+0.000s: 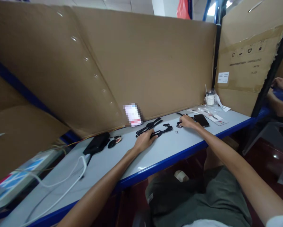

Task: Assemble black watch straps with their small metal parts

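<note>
My left hand [144, 141] is closed around a flat black piece with a cut-out body and a hooked end [169, 128], held low at the table. Beyond it lie slim black pieces [149, 125] side by side. To the right, my right hand [188, 121] is closed with the fingertips down at the tabletop, around something dark that is mostly hidden. A black phone [202, 120] lies right beside that hand. Between my hands are tiny silvery bits [176, 132], too small to name.
A blurred-out phone-like screen [133, 115] leans on the cardboard wall [155, 63]. Left are a black pouch [97, 142], small round items [112, 143], and a white cable [61, 181]. Clear packaging [211, 114] and a cup [209, 98] stand right. Another person's arm [279, 102] shows far right.
</note>
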Available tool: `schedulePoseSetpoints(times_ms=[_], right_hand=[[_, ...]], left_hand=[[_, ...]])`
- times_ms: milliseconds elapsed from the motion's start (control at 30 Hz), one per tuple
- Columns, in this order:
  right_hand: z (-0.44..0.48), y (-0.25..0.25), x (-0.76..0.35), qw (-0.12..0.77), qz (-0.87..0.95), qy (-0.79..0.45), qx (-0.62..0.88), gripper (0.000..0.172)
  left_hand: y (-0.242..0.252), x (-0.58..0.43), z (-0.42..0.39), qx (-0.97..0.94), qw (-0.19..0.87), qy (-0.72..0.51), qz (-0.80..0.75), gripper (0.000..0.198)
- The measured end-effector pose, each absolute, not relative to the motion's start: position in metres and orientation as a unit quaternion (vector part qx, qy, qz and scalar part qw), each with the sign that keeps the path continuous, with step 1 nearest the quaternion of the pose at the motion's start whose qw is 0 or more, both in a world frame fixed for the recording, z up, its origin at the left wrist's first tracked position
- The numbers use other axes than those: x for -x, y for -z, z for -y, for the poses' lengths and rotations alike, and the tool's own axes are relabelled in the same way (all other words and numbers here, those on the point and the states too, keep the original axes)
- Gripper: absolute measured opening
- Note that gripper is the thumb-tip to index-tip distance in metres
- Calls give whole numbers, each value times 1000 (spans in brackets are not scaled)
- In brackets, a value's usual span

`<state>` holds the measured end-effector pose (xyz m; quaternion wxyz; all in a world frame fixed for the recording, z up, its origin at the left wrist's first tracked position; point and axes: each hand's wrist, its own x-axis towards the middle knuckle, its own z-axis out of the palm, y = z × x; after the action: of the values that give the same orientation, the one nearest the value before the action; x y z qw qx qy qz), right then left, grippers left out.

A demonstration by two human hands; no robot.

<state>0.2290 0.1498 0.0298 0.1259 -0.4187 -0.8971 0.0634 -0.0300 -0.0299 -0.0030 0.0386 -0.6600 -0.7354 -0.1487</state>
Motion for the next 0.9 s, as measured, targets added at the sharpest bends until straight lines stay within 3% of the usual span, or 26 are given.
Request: schedulePoseSetpoints(times_ms=[67, 167, 233, 367, 500, 567, 900], right_hand=[[-150, -27, -227, 138, 893, -63, 424, 29], [-151, -22, -224, 163, 880, -60, 441, 16], [-151, -20, -222, 194, 866, -59, 457, 13], [-151, -24, -210, 257, 850, -99, 450, 26], [-149, -31, -182, 225, 850, -169, 446, 17], [-146, -31, -168, 207, 844, -171, 464, 13], [-150, -50, -182, 115, 853, -59, 506, 27]], left_hand=[[1, 30, 30, 647, 32, 158, 746, 22], [-2, 33, 30, 620, -9, 227, 751, 17], [-4, 35, 29, 586, -92, 312, 742, 16], [-7, 38, 23, 496, -262, 445, 698, 19], [-10, 32, 10, 405, -342, 492, 690, 22], [-11, 28, 5, 382, -359, 520, 674, 22], [-4, 21, 9, 410, -345, 587, 607, 18]])
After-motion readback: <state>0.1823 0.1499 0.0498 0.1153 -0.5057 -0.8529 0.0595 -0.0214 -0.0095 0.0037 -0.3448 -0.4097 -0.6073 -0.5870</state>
